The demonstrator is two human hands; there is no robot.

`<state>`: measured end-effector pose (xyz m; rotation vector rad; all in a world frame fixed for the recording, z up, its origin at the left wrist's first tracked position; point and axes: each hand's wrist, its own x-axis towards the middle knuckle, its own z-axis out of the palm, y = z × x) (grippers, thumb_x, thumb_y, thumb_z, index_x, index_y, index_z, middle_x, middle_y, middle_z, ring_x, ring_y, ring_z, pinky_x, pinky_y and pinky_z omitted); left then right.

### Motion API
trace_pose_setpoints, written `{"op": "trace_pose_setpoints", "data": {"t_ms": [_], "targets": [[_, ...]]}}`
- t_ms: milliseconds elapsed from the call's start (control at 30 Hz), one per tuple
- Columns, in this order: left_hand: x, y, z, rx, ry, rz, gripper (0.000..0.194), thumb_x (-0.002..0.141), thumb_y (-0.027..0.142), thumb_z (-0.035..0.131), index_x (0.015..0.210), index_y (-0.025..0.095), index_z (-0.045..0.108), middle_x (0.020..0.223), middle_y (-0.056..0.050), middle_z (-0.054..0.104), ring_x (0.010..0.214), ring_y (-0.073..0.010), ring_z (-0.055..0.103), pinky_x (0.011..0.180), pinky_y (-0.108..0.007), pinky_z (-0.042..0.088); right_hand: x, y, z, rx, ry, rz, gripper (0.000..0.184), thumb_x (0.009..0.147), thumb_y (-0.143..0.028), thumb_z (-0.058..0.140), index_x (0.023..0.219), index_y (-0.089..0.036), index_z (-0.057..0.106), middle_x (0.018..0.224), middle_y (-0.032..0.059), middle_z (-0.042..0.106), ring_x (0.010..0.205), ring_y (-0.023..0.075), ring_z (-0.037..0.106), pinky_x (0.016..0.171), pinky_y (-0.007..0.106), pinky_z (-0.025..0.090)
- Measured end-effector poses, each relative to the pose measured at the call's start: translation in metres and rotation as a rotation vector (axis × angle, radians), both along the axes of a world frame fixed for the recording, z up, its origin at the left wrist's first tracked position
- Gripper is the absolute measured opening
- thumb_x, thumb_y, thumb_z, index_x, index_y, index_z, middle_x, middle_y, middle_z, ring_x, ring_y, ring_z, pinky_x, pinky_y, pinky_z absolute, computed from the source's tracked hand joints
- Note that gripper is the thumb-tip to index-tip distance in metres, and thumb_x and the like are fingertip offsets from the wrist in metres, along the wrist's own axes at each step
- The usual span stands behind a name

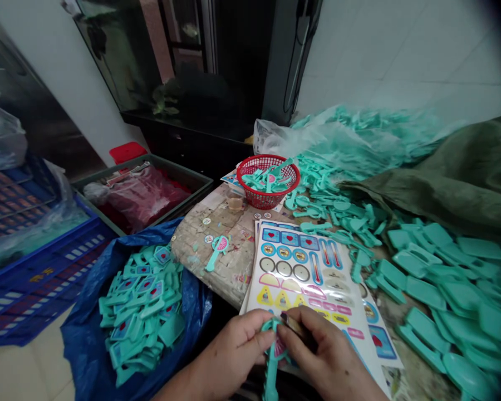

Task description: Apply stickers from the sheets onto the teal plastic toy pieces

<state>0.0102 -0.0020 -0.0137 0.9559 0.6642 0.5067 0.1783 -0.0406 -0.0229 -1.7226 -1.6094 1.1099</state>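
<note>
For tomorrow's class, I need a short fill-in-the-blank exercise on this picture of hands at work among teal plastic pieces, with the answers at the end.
1. The left hand and right hand hold one teal plastic piece over the lower edge of a ____ sheet.
2. The open plastic bag beside the left hand, heaped with teal pieces, is ____.
3. The mesh basket beyond the sheet, holding more teal pieces, is ____.

Answers: sticker; blue; red.
</note>
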Motion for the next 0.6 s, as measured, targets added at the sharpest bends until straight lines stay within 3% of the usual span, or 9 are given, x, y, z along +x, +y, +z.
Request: {"op": "trace_pose_setpoints", "data": {"t_ms": [233,367,600], "targets": [[-0.001,0.001,-0.003,0.014,0.066,-0.061,0.023,0.085,0.030,0.053,0.100,0.017,0.064,0.087,-0.002,0.064,0.081,-0.0172,0.061,0.076,-0.031,0.049,-0.005,-0.005,-0.001,0.039,-0.075,0.011,0.025,0.083,-0.039,0.042,0.066,-0.021,0.042,0.060,-0.0023,0.046,0.055,0.0119,0.042,0.051,0.023,0.037],[0.001,-0.002,-0.001,0.054,0.160,-0.021,0.024,0.083,0.035,0.054,0.095,0.017,0.066,0.086,-0.002,0.065,0.083,-0.0190,0.061,0.073,-0.028,0.049,-0.010,-0.006,-0.003,0.091,-0.088,-0.056,0.024,0.081,-0.040,0.043,0.065,-0.021,0.041,0.059,-0.0023,0.047,0.055,0.0126,0.044,0.052,0.024,0.039],[0.004,-0.004,-0.008,0.005,0.063,0.075,0.033,0.078,0.043,0.060,0.099,0.018,0.066,0.083,-0.003,0.065,0.080,-0.0189,0.062,0.071,-0.028,0.048,-0.004,-0.004,-0.008,0.051,0.029,-0.048,0.020,0.083,-0.039,0.050,0.077,-0.021,0.057,0.067,0.0009,0.060,0.061,0.0153,0.056,0.056,0.024,0.048]]}}
